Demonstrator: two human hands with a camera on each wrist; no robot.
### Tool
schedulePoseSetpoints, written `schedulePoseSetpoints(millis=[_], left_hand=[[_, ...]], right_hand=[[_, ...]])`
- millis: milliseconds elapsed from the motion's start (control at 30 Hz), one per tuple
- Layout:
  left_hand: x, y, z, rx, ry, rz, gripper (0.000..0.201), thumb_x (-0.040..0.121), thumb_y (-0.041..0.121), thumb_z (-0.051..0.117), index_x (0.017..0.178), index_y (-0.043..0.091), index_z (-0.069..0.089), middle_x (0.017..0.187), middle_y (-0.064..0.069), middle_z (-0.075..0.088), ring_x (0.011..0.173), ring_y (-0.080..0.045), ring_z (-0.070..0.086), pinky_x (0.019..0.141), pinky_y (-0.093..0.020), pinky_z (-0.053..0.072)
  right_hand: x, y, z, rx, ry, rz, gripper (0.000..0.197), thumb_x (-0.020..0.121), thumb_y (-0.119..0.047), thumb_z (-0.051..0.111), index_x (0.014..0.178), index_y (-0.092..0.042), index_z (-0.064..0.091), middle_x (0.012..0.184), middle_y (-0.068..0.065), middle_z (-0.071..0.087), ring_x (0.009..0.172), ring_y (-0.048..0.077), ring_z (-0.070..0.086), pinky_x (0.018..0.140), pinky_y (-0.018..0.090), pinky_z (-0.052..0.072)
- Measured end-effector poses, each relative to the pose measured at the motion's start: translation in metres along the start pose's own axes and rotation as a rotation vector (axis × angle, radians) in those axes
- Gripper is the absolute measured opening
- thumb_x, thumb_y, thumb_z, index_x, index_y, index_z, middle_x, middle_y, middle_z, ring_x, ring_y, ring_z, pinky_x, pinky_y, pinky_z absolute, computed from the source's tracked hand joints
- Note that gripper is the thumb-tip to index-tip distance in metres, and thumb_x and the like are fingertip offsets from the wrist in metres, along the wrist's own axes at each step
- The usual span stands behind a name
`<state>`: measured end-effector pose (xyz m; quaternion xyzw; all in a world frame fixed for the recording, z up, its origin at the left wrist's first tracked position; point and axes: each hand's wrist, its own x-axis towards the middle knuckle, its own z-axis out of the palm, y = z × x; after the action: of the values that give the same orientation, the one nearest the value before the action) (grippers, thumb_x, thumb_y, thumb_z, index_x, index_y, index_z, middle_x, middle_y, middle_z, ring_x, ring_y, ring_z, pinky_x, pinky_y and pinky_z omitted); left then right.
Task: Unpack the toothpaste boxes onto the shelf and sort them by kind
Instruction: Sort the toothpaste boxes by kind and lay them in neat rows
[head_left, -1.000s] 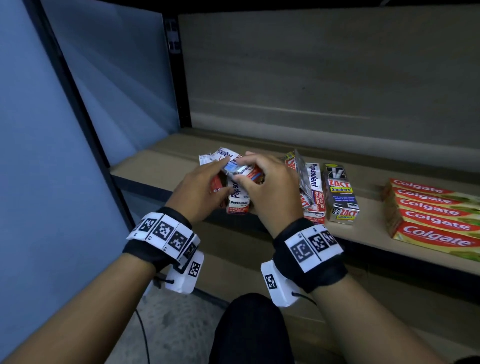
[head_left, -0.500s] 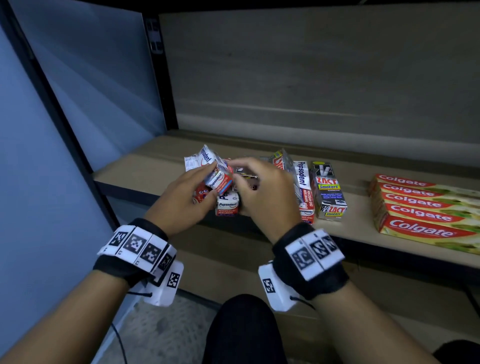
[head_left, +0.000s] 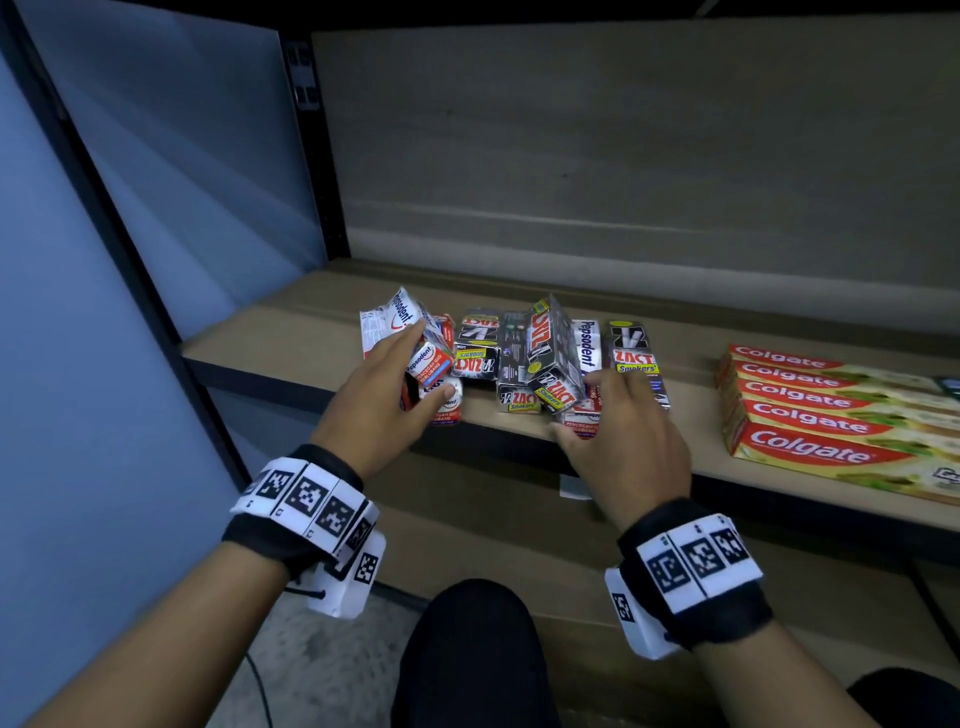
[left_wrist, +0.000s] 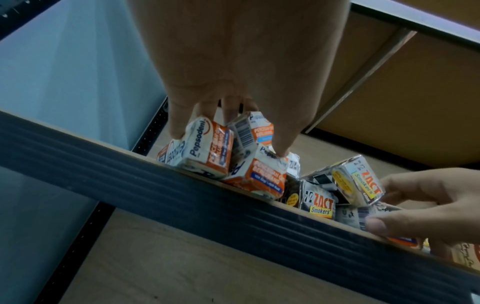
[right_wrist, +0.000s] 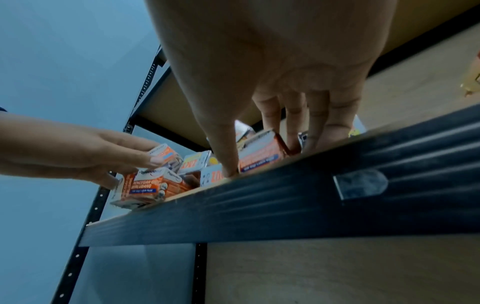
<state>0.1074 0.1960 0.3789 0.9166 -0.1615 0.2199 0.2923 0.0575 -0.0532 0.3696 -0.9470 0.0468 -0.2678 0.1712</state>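
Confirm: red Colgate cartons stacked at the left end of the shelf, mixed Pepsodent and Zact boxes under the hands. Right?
Not quite. The head view shows the long red Colgate cartons at the right end of the wooden shelf, not the left. The small white-and-red Pepsodent boxes and black Zact boxes do lie mixed under the hands.

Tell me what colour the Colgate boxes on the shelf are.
Red with white lettering, the Colgate boxes show best in the head view.

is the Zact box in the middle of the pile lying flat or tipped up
Tipped up: the middle Zact box leans askew on other Zact boxes, not flat on the shelf.
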Motion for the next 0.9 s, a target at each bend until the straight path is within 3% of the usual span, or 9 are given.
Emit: schedulePoseSetpoints(millis=[167,300,400,467,600,733,833,900], left_hand=[[-0.002,0.002,0.002,-0.020,0.023,0.016,0.079,0.087,0.046,0.067,0.152,0.025,0.027,0.148,0.008,0.042,0.134,-0.009,0.040,0.107,-0.023,0.034],[-0.005,0.004,0.007,0.023,0.038,0.056,0.092,0.079,0.043,0.076,0.152,0.027,0.024,0.150,0.008,0.038,0.137,-0.009,0.037,0.113,-0.031,0.035],[-0.005,0.006,0.009,0.040,0.074,0.072,0.089,0.077,0.040,0.078,0.150,0.025,0.029,0.148,0.005,0.041,0.135,-0.014,0.041,0.111,-0.038,0.039],[-0.005,0.009,0.008,0.103,0.112,0.077,0.082,0.079,0.045,0.073,0.148,0.026,0.033,0.148,0.003,0.042,0.136,-0.019,0.041,0.108,-0.044,0.040],[0.002,0.033,0.009,0.295,0.128,0.163,0.073,0.081,0.054,0.065,0.145,0.029,0.040,0.149,0.003,0.040,0.142,-0.027,0.033,0.114,-0.055,0.029],[0.005,0.068,0.024,0.297,-0.001,0.318,0.076,0.079,0.049,0.073,0.145,0.030,0.040,0.144,0.006,0.046,0.141,-0.021,0.036,0.121,-0.053,0.015],[0.007,0.080,0.038,0.330,-0.030,0.321,0.073,0.078,0.048,0.074,0.142,0.035,0.042,0.138,0.011,0.049,0.136,-0.016,0.042,0.118,-0.054,0.019],[0.008,0.082,0.043,0.292,-0.007,0.329,0.064,0.079,0.044,0.074,0.137,0.034,0.050,0.131,0.009,0.054,0.127,-0.015,0.049,0.116,-0.048,0.025]], right_hand=[[0.003,0.001,0.008,0.114,0.024,0.022,0.044,0.077,-0.032,0.077,0.116,-0.021,0.061,0.122,0.003,0.050,0.106,0.028,0.057,0.082,0.036,0.051],[0.004,0.007,0.008,0.200,0.088,0.044,0.037,0.071,-0.021,0.076,0.108,-0.022,0.068,0.114,0.005,0.056,0.107,0.029,0.055,0.089,0.033,0.046],[0.005,0.013,0.001,0.235,0.142,0.070,0.032,0.071,-0.021,0.075,0.103,-0.024,0.070,0.109,0.007,0.059,0.106,0.029,0.054,0.088,0.028,0.039],[0.006,0.016,-0.009,0.270,0.193,0.073,0.029,0.071,-0.020,0.075,0.100,-0.024,0.071,0.105,0.008,0.062,0.103,0.025,0.055,0.083,0.019,0.032],[0.010,0.018,-0.028,0.352,0.312,0.040,0.025,0.070,-0.016,0.078,0.094,-0.023,0.072,0.097,0.007,0.062,0.086,0.015,0.053,0.074,0.012,0.028],[0.010,0.021,-0.037,0.396,0.368,0.008,0.025,0.070,-0.017,0.079,0.093,-0.026,0.073,0.092,0.003,0.061,0.083,0.016,0.057,0.074,0.021,0.039],[0.007,0.024,-0.043,0.418,0.403,-0.035,0.025,0.070,-0.013,0.077,0.093,-0.022,0.074,0.090,0.004,0.062,0.083,0.014,0.056,0.073,0.019,0.037],[0.006,0.025,-0.050,0.432,0.438,-0.056,0.025,0.069,-0.011,0.075,0.092,-0.022,0.074,0.090,0.004,0.062,0.082,0.011,0.055,0.071,0.013,0.035]])
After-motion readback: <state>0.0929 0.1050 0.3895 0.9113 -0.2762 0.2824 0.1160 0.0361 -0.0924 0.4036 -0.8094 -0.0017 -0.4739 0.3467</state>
